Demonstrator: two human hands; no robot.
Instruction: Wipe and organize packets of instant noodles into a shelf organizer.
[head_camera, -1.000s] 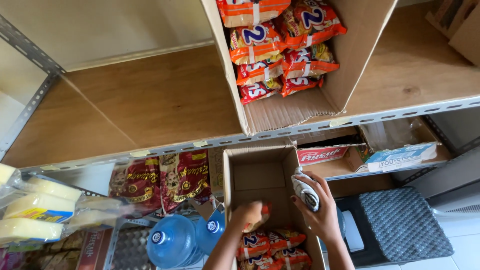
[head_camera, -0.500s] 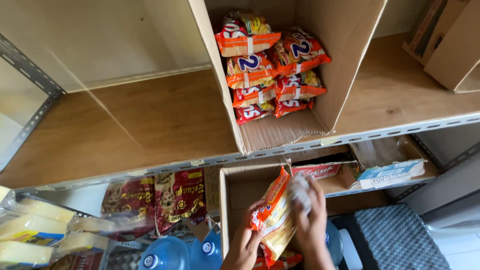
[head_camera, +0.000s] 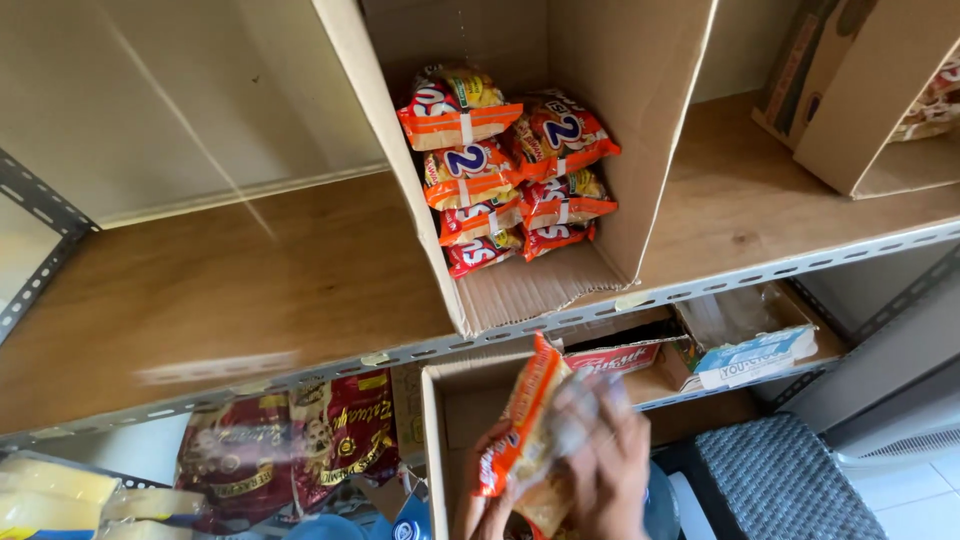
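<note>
Both my hands hold one orange snack packet low in the middle of the view, just below the shelf's front edge. My right hand covers the packet's right side and is blurred. My left hand grips it from underneath, only partly visible. Below them stands an open cardboard box on the lower level. Above, on the wooden shelf, an open cardboard box lies on its side with several orange and red snack packets stacked inside.
Another cardboard box sits at the right on the shelf. Dark red bags and pale yellow packets lie lower left. A flat carton with a blue and white box rests lower right, beside a grey woven seat.
My hands have come up out of the lower box with an orange packet, rising toward the shelf edge. The view has tilted upward and closer to the shelf.
</note>
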